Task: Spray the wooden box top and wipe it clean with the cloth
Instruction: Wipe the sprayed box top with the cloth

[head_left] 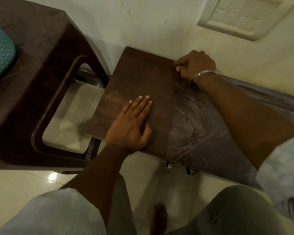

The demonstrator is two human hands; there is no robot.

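In the head view the left hand [131,123] lies spread flat on the wooden box top [139,85], beside a brown chair [41,78]. The right hand [196,66] is curled at the far edge, perhaps pinching something small; white smears [193,126] cover the top's right part.

The right hand [196,65] hides whatever small object it pinches; the wooden box top's [139,78] right end lies under the forearm.

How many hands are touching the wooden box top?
2. The left hand lies flat near the front of the wooden box top; the right hand is closed at its far edge.
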